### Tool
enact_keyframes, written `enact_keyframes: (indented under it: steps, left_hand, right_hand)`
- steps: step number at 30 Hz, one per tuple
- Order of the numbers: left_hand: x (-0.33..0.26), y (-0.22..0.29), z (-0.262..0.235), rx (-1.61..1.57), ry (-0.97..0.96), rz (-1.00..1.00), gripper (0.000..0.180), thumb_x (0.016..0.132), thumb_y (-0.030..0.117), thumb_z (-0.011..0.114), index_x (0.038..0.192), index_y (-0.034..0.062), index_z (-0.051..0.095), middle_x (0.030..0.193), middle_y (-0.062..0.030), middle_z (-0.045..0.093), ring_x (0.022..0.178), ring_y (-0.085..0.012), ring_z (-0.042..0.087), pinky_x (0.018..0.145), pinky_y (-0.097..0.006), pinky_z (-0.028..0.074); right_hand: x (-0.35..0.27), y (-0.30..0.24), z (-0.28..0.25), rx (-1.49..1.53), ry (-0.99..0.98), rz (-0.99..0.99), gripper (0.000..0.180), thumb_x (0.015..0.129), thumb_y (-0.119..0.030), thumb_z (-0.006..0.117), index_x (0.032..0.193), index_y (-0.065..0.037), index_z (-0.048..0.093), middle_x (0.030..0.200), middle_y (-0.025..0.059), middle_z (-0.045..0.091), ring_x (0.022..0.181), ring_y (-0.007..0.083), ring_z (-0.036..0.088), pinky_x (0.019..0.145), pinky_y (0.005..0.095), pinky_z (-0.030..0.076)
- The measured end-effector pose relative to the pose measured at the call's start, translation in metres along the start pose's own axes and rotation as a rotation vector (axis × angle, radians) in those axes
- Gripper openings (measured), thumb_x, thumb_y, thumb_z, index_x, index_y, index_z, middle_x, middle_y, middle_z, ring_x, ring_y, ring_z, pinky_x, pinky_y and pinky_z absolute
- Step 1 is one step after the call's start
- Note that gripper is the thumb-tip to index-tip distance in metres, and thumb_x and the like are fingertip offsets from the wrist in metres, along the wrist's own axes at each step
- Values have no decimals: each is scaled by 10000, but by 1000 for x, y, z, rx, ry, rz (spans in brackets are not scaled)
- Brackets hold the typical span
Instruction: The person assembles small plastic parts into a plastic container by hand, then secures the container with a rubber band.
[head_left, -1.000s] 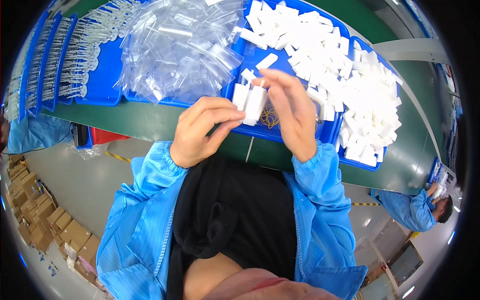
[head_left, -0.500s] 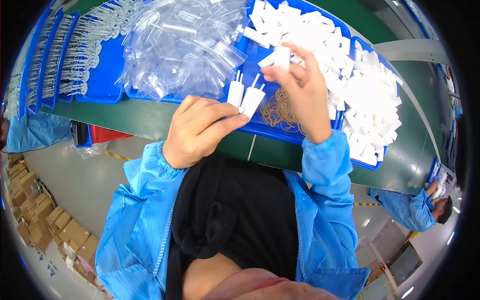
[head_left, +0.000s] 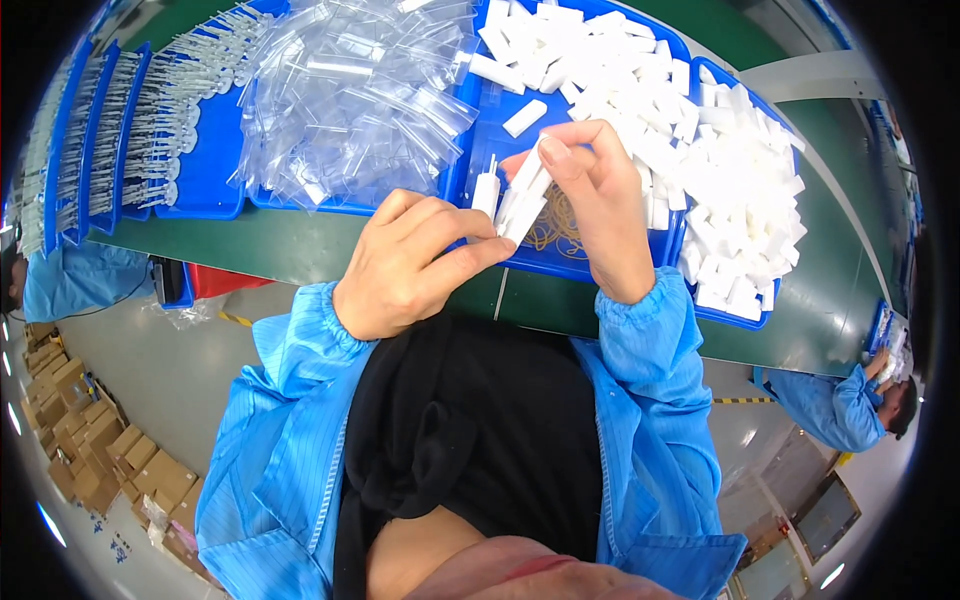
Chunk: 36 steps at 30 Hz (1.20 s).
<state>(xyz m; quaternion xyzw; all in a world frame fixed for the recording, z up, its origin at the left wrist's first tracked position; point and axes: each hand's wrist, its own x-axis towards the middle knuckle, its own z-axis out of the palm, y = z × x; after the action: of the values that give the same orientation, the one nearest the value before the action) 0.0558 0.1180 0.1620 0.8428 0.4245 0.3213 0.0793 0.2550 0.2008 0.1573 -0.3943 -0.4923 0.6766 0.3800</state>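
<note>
through the feed, my left hand (head_left: 412, 265) pinches the blocks (head_left: 521, 208) by their lower ends above the tray (head_left: 491, 120); my right hand (head_left: 607, 205) grips one near its top. i'd hold the left pinch steady and line their sides up gently.

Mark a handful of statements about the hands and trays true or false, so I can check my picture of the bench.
1. The left hand grips white pieces near their lower ends. True.
2. The right hand is empty. False: its thumb and fingers hold a white piece.
3. Tan rubber bands lie in the blue tray beyond the hands. True.
4. The clear plastic pieces lie to the right of the heaped white blocks. False: they lie to the left.
5. Blue sleeves cover both forearms. True.
</note>
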Motion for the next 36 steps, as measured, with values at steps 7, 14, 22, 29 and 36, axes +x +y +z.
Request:
enact_keyframes:
  steps: [7,14,22,29,36]
  left_hand:
    - [2,-1,-5,68,-25,-1,291,740,114,706,1031,139,719,1018,23,660,843,-151,615,739,-298,420]
    - [-2,-8,-7,52,-28,-12,281,750,105,709,1024,168,715,1059,15,664,853,-154,616,791,-306,430]
    - [-3,-11,0,-30,50,21,301,748,87,712,1042,154,702,1102,-9,677,844,-150,630,774,-306,435]
    - [-4,-11,0,-13,7,68,298,752,119,707,1050,132,698,1080,-7,670,848,-142,638,784,-299,442]
    - [-5,-13,1,-9,27,83,295,759,136,696,1054,132,705,1083,-11,668,845,-137,631,791,-296,442]
  right_hand:
    - [-2,7,-7,-172,-67,-54,180,980,-190,654,1023,-28,587,885,54,685,846,98,639,796,250,487]
    - [2,5,-22,-182,-298,-38,208,902,-195,755,1031,-38,712,915,29,700,888,109,644,788,251,494]
    - [3,5,-20,-232,-453,-113,185,900,-197,755,1029,-65,733,945,54,692,901,148,653,797,271,498]
    - [2,4,-25,-221,-456,-161,102,914,-103,712,996,-44,724,970,71,685,912,168,648,814,280,496]
    - [-8,0,-10,-206,-346,-183,135,912,-116,723,1026,-51,694,981,61,689,933,159,657,825,276,510]
